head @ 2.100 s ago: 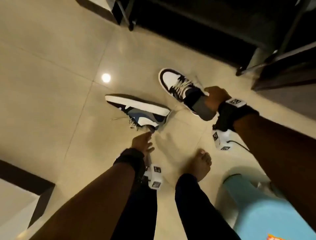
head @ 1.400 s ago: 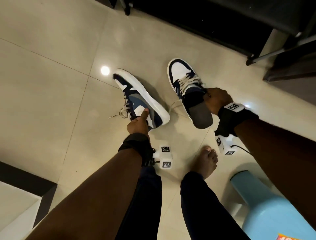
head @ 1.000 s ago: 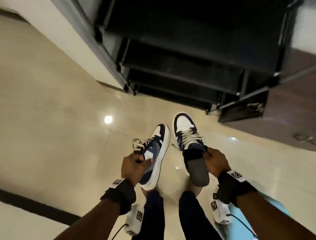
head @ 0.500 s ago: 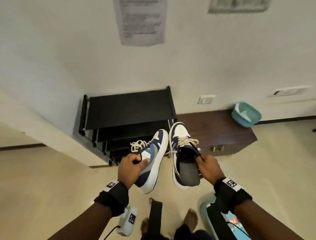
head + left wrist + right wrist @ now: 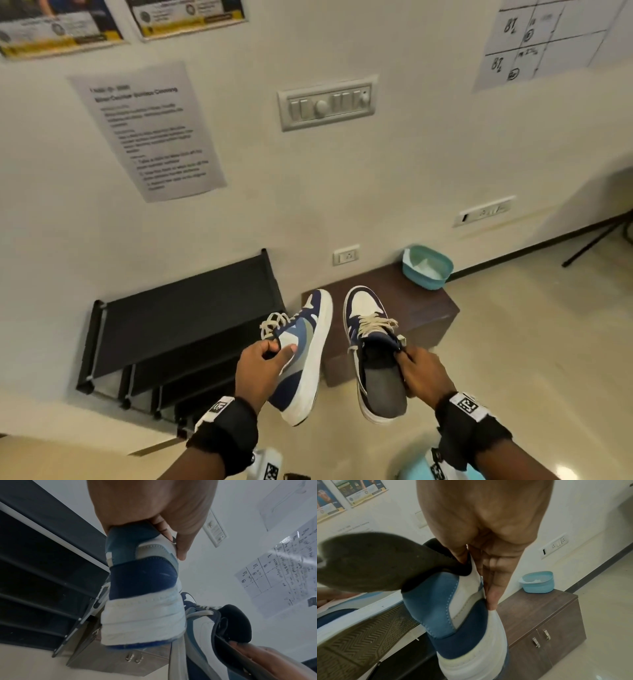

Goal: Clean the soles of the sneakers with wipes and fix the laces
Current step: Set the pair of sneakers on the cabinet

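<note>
The hand-drawn chart [image 5: 544,37] on the wall shows "87" written twice beside circled marks; its other writing is too small. The printed notice [image 5: 147,132] and the posters [image 5: 120,20] are too blurred to read.

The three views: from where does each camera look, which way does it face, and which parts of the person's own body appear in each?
Head: worn on the head, facing forward and down at the wall, black shoe rack and brown cabinet; shows both forearms, left hand and right hand.
Left wrist: looks along the left hand at the left sneaker heel; right-hand fingers show low right.
Right wrist: looks along the right hand at the right sneaker heel.
Shared: wrist views both show both sneakers; the teal basket appears in head and right wrist.
</note>
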A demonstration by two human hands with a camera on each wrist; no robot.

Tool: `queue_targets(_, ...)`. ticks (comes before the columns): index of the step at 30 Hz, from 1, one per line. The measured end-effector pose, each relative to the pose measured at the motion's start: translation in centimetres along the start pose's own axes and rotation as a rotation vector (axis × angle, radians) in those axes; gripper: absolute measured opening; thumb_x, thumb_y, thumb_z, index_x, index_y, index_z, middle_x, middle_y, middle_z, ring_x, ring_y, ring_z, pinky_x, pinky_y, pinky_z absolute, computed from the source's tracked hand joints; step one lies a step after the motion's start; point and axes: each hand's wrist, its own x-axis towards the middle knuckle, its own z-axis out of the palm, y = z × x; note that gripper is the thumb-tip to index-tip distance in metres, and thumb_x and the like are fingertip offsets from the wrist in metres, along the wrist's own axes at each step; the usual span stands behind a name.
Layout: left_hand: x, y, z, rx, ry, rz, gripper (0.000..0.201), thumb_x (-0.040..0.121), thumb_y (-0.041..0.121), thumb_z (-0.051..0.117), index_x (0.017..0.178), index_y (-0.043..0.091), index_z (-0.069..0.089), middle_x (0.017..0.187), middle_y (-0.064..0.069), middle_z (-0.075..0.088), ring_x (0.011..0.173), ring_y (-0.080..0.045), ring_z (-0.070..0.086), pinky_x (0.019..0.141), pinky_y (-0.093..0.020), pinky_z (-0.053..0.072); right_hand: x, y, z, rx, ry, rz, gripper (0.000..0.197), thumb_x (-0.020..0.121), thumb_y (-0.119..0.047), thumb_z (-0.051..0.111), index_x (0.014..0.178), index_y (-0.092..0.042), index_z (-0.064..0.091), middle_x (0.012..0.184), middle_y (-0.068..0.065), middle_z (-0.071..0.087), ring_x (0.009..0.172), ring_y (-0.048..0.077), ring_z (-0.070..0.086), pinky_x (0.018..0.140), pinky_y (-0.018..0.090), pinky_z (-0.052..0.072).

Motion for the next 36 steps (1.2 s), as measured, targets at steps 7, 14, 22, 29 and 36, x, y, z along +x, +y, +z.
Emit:
queue_targets(7,4.1,2.5,4.7,0.007,-0.053,-0.015,0.044,0.087,0.025,0.08,0.056,0.019,0.049,0.048,0.013,0.051,0.053,-0.009,0.047,0.054,-0.023,0.041,3.9,1.8,-2.3,0.011,-0.014,0.044,0.034,0.098,-0.028,0.041,0.078,-0.011,0.063,0.06,0.008,0.068,0.046,0.018,0.064,0.058,0.037,0.057)
queue_targets(14,11.8,2.2,8.2,0.039,-0.132,-0.067,0.044,0.083,0.036,0.082,0.063,0.007,0.055,0.062,-0.009,0.062,0.063,-0.031,0.061,0.061,-0.042,0.055,10.3,1.5,-3.7,-0.076,-0.022,0.076,0.035,0.099,-0.032,0.038,0.082,-0.017,0.066,0.068,0.003,0.07,0.056,0.017,0.066,0.064,0.036,0.058)
queue_targets(22,19.9,3.0,10.3,0.076,-0.182,-0.102,0.032,0.085,0.037,0.08,0.067,0.014,0.065,0.067,0.002,0.07,0.069,-0.016,0.067,0.066,-0.032,0.055,16.5,-1.1,-7.0,-0.192,-0.022,0.125,0.035,0.102,-0.034,0.037,0.082,-0.022,0.063,0.073,-0.001,0.069,0.067,0.018,0.065,0.066,0.034,0.052)
queue_targets(29,23.7,2.7,13.1,0.078,-0.146,-0.143,0.032,0.085,0.031,0.08,0.065,0.012,0.063,0.066,-0.002,0.067,0.069,-0.021,0.062,0.065,-0.031,0.048,21.3,-1.9,-9.7,-0.185,-0.066,0.175,0.037,0.102,-0.031,0.038,0.085,-0.017,0.068,0.069,0.002,0.072,0.057,0.015,0.067,0.06,0.029,0.054)
queue_targets(36,24.9,2.4,15.9,0.081,-0.023,-0.241,0.038,0.087,0.03,0.078,0.059,0.02,0.055,0.061,0.003,0.06,0.064,-0.017,0.058,0.06,-0.029,0.043,28.5,-1.4,-11.2,-0.213,-0.198,0.074,0.039,0.102,-0.025,0.04,0.08,-0.006,0.066,0.06,0.005,0.068,0.052,0.016,0.063,0.062,0.03,0.055)
